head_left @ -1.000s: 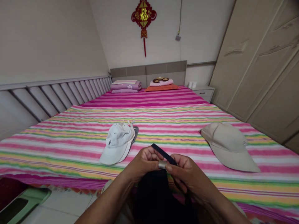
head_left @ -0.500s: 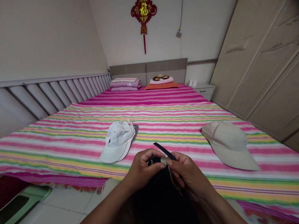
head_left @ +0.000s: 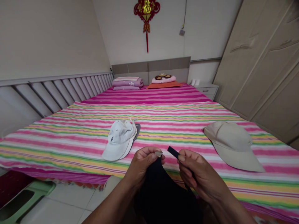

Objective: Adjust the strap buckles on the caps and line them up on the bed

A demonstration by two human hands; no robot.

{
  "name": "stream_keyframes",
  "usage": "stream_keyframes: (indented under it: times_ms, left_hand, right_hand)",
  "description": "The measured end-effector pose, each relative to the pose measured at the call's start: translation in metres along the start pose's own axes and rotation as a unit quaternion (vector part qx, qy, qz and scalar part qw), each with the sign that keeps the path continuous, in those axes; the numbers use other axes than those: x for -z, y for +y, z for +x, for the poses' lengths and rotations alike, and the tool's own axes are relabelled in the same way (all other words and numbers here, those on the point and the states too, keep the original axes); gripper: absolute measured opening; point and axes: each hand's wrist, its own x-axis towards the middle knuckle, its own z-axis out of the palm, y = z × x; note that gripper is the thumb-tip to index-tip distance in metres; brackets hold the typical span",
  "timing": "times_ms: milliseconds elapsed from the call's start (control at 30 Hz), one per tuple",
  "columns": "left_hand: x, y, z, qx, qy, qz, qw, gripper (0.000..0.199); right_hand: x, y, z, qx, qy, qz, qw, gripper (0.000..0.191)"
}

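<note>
A black cloth item [head_left: 165,193], perhaps a cap, hangs below both hands near the front edge of the bed. My left hand [head_left: 146,161] pinches a small metal buckle [head_left: 158,154] at its top corner. Between thumb and fingers, my right hand [head_left: 193,171] grips a dark strap [head_left: 173,152], whose free end points up and left. A small gap separates strap and buckle. White caps [head_left: 120,138], stacked together, lie on the bed beyond my left hand. Farther right rests a beige cap [head_left: 230,144], its brim toward the front right.
Striped bedding [head_left: 163,115] covers the bed. Folded purple bedding [head_left: 128,83] and an orange cushion [head_left: 163,85] sit by the headboard. A railing runs along the left, a nightstand [head_left: 207,89] stands back right, and a green stool [head_left: 32,199] is at lower left.
My hands have moved apart. The strap, earlier at the buckle, is now separate from it in my right hand. The view has shifted slightly.
</note>
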Motion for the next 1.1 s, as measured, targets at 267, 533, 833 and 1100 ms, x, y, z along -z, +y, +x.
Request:
stream_keyframes:
  times_ms: [267, 533, 833, 1100]
  left_hand:
    - [0.0003, -0.0011, 0.0002, -0.013, -0.005, 0.001, 1.0, 0.023]
    - [-0.0032, 0.0002, -0.0024, -0.015, -0.001, 0.004, 1.0, 0.022]
    - [-0.0064, 0.0027, -0.003, -0.026, 0.007, 0.029, 0.999, 0.019]
    - [-0.0019, 0.0017, -0.0003, -0.038, -0.003, 0.093, 0.995, 0.019]
  right_hand:
    - [-0.0016, 0.009, 0.0009, -0.025, -0.031, 0.021, 0.999, 0.025]
    - [-0.0017, 0.0107, 0.001, -0.041, -0.053, 0.024, 0.997, 0.026]
    - [-0.002, 0.0099, 0.0016, -0.051, -0.055, 0.03, 0.997, 0.028]
    - [-0.0014, 0.0095, 0.0021, -0.04, -0.036, -0.016, 0.998, 0.026]
